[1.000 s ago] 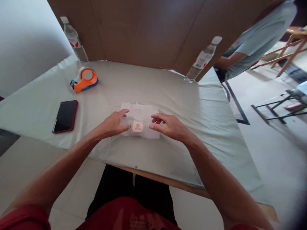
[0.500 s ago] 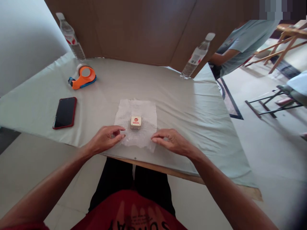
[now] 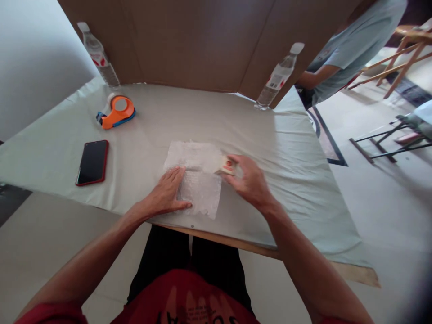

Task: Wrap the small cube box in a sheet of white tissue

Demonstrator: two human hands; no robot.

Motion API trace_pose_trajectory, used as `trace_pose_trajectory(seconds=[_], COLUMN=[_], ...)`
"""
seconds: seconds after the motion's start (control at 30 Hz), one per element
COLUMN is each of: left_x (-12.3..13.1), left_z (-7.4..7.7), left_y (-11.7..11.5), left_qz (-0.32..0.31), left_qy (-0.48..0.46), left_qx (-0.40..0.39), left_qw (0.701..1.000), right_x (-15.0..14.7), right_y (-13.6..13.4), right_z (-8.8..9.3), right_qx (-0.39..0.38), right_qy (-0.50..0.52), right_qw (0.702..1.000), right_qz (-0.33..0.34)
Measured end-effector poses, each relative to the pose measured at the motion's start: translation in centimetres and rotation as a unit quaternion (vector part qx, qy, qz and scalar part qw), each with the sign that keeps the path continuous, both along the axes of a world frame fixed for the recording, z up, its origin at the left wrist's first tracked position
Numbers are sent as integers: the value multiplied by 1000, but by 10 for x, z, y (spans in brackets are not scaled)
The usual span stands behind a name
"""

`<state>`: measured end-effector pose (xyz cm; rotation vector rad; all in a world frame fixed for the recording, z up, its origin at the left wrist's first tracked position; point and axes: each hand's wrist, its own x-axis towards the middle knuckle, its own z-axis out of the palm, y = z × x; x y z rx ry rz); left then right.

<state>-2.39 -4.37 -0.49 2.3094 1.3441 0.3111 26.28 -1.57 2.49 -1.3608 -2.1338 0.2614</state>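
One spread left hand (image 3: 168, 191) rests on the bubble wrap (image 3: 203, 192), seemingly to steady it, while the right hand (image 3: 249, 181) grips the small cream printed box (image 3: 227, 165) by the wrap's right edge, and the next move probably calls for a flat sheet and firm fingers.

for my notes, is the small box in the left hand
No, the right hand holds the small box at the right edge of the wrap.

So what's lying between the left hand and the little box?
In the head view, a pale, translucent sheet lies between the left hand and the little box in the right hand.
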Motion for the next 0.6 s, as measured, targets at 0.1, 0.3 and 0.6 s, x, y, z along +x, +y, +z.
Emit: trace_pose_trajectory(seconds=[0.1,0.3,0.6], left_x=[3,-3,-17], left_z=[4,24,44], left_y=[-2,9,51], left_qz=[-3,33,265], left_qy=[14,-9,126], left_qx=[-7,16,-5], left_qw=[1000,999,956], right_x=[60,83,-12], right_y=[-6,-21,27], right_z=[-3,15,6], right_qx=[-3,35,-190], right_qy=[-43,-31,18], right_qw=[995,984,978], right_qz=[-92,-170,-79])
